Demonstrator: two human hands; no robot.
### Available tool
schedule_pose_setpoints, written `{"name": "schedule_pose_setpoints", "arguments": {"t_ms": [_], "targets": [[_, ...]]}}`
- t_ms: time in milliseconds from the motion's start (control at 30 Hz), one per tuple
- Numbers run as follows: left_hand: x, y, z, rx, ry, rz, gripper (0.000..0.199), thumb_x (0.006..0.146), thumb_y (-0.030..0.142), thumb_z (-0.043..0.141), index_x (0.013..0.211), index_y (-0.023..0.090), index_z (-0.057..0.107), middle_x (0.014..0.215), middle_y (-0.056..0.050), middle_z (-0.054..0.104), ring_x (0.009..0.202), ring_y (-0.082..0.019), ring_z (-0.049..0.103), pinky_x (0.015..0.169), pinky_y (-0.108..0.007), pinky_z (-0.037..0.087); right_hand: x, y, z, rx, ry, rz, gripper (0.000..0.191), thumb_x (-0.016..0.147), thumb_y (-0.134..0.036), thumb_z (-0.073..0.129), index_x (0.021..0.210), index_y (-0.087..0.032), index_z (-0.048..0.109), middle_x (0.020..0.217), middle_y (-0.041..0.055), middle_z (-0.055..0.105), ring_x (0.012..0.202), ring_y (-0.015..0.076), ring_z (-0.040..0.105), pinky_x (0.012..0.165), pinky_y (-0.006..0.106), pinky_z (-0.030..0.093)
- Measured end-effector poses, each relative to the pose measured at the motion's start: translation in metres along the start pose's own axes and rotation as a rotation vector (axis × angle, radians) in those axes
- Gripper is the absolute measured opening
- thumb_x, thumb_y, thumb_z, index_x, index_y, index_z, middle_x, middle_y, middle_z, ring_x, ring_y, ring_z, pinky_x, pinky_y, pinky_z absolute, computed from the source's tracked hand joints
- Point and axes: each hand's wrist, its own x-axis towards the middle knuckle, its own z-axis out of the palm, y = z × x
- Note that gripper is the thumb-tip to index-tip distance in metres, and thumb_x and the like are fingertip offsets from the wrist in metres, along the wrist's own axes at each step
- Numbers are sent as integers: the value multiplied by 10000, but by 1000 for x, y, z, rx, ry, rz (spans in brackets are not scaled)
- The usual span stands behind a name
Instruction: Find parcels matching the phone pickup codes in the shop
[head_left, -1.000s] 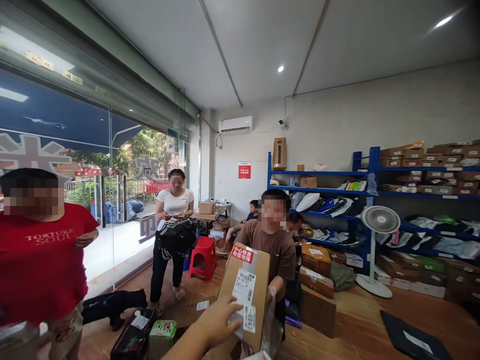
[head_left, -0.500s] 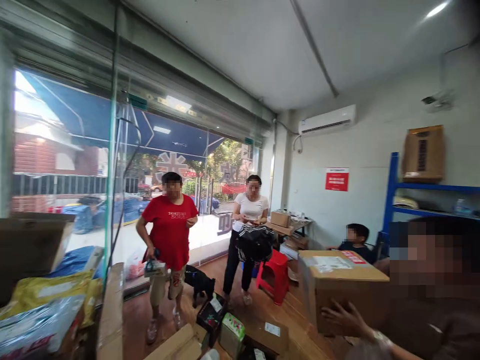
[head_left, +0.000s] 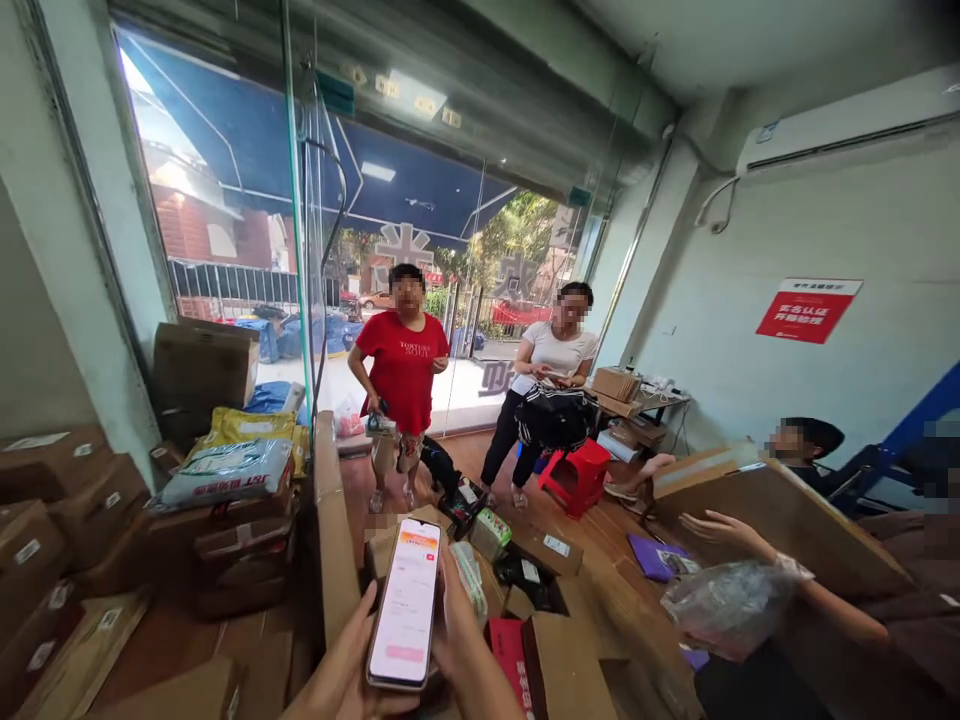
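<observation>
A smartphone [head_left: 405, 610] with a lit, mostly white and pink screen is held upright at the bottom middle of the head view. My left hand [head_left: 349, 655] is closed along its left edge, thumb against the side. On the other edge my right hand [head_left: 461, 615] grips it, its fingers partly hidden behind the phone. Just beyond the phone lie a green-and-white package [head_left: 491, 533], an opened cardboard box [head_left: 566, 655] and a red box [head_left: 511, 650]. The text on the screen is too small to read.
Stacked cartons [head_left: 52, 490] and bagged parcels [head_left: 232, 470] fill the left. One person in a red shirt [head_left: 405, 370] and another in a white shirt [head_left: 559, 350] stand ahead. A co-worker's hand [head_left: 731, 535] is by a large carton [head_left: 810, 540] at right. A red stool [head_left: 577, 475] stands behind.
My view has turned down and left. Both my hands and the smartphone have come into view. The co-worker's large carton is now tilted, and a clear plastic bag shows near their arm.
</observation>
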Motion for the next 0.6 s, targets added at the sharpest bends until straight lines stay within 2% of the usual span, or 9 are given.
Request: {"name": "schedule_pose_setpoints", "arguments": {"t_ms": [67, 133, 233, 333, 467, 600], "targets": [[-8, 4, 1, -225, -71, -129, 675, 766, 740, 315, 1048, 232, 659, 856, -73, 693, 794, -227, 645, 778, -464, 527, -1, 6, 4, 88, 12, -11, 524, 567, -676, 639, 769, -194, 676, 843, 62, 744, 849, 257, 667, 766, 358, 510], [-10, 6, 0, -315, -77, -123, 609, 768, 695, 392, 1095, 244, 637, 914, -76, 692, 818, -232, 639, 744, -457, 536, -2, 6, 1, 90, 57, -52, 479, 549, -624, 679, 774, -200, 675, 785, 31, 742, 819, 233, 661, 773, 331, 496], [-11, -2, -4, -295, -52, -76, 578, 779, 654, 436, 1231, 311, 541, 1085, -65, 663, 916, -250, 627, 729, -454, 543, -7, 7, -2, 33, 124, -123, 462, 518, -562, 730, 792, -193, 678, 761, 4, 730, 796, 198, 638, 743, 275, 473], [-15, -11, -9, -231, -36, -64, 615, 792, 642, 435, 1338, 360, 413, 1206, -54, 613, 975, -257, 615, 733, -445, 543, -14, 11, 2, -8, 162, -170, 471, 515, -511, 749, 851, -188, 674, 804, 10, 730, 794, 197, 629, 710, 267, 461], [-27, -3, -11, -195, -43, -121, 686, 821, 645, 375, 1411, 305, 295, 1174, -96, 624, 940, -254, 615, 744, -441, 533, -22, 17, 11, -29, 223, -206, 398, 575, -466, 696, 862, -192, 665, 806, 18, 724, 768, 204, 620, 700, 289, 455], [-38, 12, -13, -201, -112, -203, 655, 862, 574, 368, 1430, 266, 262, 1161, -115, 627, 941, -258, 611, 745, -426, 527, -34, 25, 17, -39, 337, -287, 265, 632, -404, 624, 802, -203, 652, 732, -12, 691, 740, 189, 589, 702, 288, 437]]}}
